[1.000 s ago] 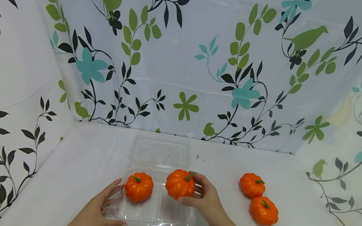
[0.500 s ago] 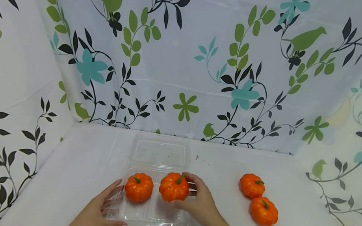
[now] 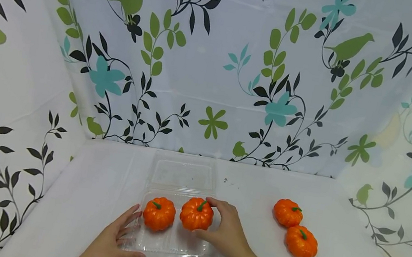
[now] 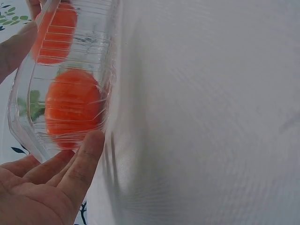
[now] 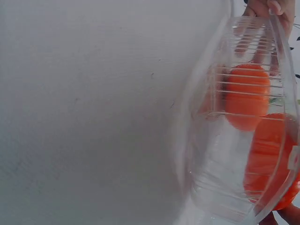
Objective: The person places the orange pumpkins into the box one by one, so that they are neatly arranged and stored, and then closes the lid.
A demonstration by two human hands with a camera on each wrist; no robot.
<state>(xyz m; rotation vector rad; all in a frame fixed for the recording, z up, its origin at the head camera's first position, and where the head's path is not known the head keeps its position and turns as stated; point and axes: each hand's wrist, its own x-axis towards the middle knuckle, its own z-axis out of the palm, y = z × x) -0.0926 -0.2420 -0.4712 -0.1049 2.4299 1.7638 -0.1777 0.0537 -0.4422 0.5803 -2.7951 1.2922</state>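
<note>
A clear plastic clamshell container (image 3: 152, 242) lies open on the white table, its lid folded back. One small orange toy pumpkin (image 3: 159, 214) with a green stem sits in its left half. My right hand (image 3: 229, 232) holds a second toy pumpkin (image 3: 196, 214) in the right half, thumb at its near side and fingers at its far right. In the right wrist view this pumpkin (image 5: 265, 161) shows through the clear wall, low within the container. My left hand (image 3: 110, 237) rests at the container's left side, fingers extended along the wall and thumb by the front rim (image 4: 37, 70).
Two more toy pumpkins, a rear one (image 3: 287, 213) and a front one (image 3: 302, 242), touch each other on the table to the right. The container's clear lid (image 3: 182, 174) lies flat behind its base. A patterned curtain (image 3: 213, 84) surrounds the table's back and sides.
My right hand has carried its pumpkin left and slightly toward me, lower into the container's right half. My left hand has stayed at the container's left side.
</note>
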